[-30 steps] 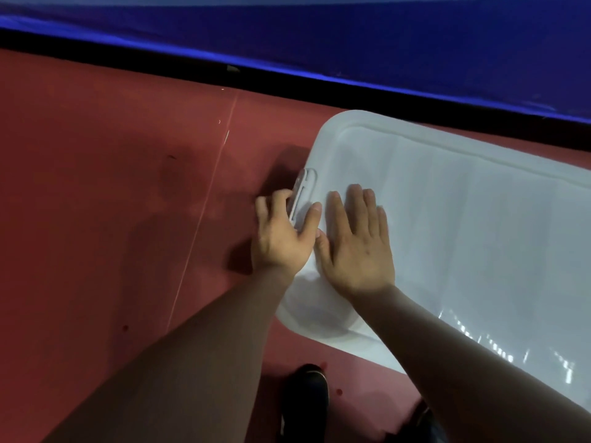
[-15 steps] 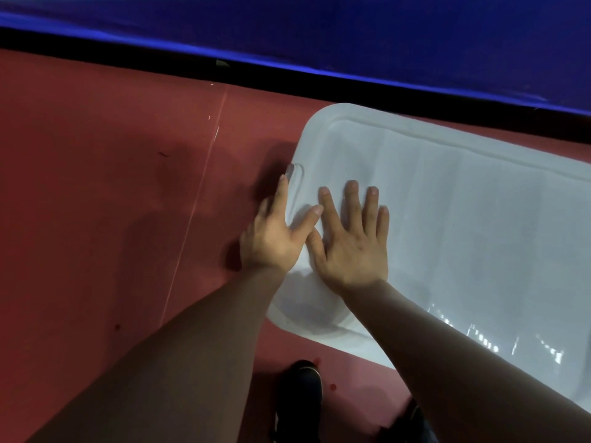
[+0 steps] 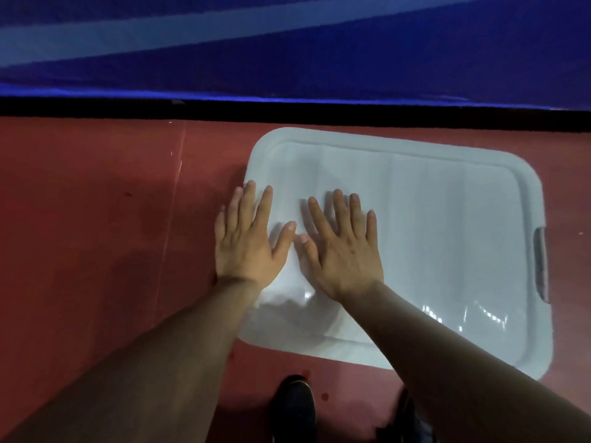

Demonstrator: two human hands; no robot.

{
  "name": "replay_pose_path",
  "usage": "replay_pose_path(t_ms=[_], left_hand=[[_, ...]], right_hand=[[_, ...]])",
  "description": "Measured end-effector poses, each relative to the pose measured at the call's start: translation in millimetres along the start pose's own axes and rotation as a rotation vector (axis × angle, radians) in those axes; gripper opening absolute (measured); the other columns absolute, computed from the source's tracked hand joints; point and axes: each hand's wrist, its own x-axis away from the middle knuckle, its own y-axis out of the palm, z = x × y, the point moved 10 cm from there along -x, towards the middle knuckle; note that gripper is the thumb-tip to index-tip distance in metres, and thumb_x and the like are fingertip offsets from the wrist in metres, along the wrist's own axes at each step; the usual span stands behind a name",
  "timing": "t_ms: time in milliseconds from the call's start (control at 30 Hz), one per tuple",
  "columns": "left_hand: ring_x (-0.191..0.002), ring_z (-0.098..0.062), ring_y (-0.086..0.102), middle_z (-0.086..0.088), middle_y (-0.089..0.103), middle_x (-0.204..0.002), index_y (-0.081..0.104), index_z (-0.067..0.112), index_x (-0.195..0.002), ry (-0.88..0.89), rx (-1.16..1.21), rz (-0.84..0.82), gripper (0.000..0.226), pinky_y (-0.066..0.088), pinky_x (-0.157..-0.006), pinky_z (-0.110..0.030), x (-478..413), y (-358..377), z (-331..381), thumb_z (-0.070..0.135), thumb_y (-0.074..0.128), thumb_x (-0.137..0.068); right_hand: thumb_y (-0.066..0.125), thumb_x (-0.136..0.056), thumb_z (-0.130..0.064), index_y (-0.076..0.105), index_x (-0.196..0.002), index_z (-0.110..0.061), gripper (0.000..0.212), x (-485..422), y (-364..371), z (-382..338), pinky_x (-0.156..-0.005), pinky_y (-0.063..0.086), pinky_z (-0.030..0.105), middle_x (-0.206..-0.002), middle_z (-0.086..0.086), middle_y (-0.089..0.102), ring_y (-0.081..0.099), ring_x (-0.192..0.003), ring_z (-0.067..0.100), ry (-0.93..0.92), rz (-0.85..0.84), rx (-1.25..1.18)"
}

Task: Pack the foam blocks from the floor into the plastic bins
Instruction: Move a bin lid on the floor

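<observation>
A dark shoe (image 3: 292, 407) stood nearest on the red floor (image 3: 96, 235). Past it, the left hand (image 3: 248, 247) straddled the white bin lid (image 3: 447, 235) at its left edge, with the right hand (image 3: 343, 251) just beside it. All fingers (image 3: 340, 209) were straight, spread flat and gripping nothing. A blue wall (image 3: 319, 59) lay beyond.

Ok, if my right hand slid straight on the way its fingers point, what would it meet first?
Probably the raised ridge along the far edge of the white lid, which the right hand lies flat on. Beyond that comes red floor, then the black strip.
</observation>
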Motion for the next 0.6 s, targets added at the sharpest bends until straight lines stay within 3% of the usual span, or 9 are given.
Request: replay_pose_path(t_ms=[200,400,467,600], left_hand=[[-0.145,-0.028,0.035,-0.006,0.042,-0.157,0.044,0.023,-0.151,0.283,-0.017,-0.055,0.08,0.027,-0.12,-0.048,-16.5,5.6,126.4,0.073,0.027,-0.092],[-0.156,-0.022,0.008,0.002,0.01,-0.17,0.009,0.033,-0.161,0.486,-0.151,-0.176,0.09,0.002,-0.124,-0.04,1.1,24.2,264.7,0.083,0.011,-0.086],[-0.156,-0.022,0.01,0.001,0.013,-0.169,0.011,0.033,-0.161,0.525,-0.153,-0.198,0.096,0.005,-0.124,-0.042,11.7,29.8,299.7,0.086,0.005,-0.081],[-0.151,-0.024,0.024,-0.004,0.031,-0.163,0.028,0.028,-0.158,0.645,-0.078,-0.189,0.09,0.018,-0.123,-0.046,50.3,40.3,381.4,0.082,0.015,-0.087]], right_hand=[[-0.005,-0.098,-0.065,-0.019,-0.159,-0.037,0.068,34.4,-42.9,101.3,-0.124,-0.015,0.05,-0.169,0.007,-0.021,-0.026,-0.153,0.032,0.197,0.045,-0.008],[-0.001,-0.101,-0.063,-0.009,-0.162,-0.036,0.067,112.2,-74.8,202.4,-0.126,-0.008,0.052,-0.171,0.01,-0.009,-0.018,-0.156,0.031,0.407,0.145,-0.077],[-0.001,-0.102,-0.063,-0.011,-0.161,-0.037,0.065,137.1,-81.5,234.2,-0.126,-0.008,0.052,-0.171,0.009,-0.009,-0.016,-0.156,0.032,0.466,0.154,-0.083],[0.007,-0.105,-0.063,-0.013,-0.16,-0.039,0.063,200.9,-88.2,305.1,-0.125,-0.009,0.053,-0.171,0.008,-0.008,-0.015,-0.156,0.032,0.609,0.182,-0.123]])
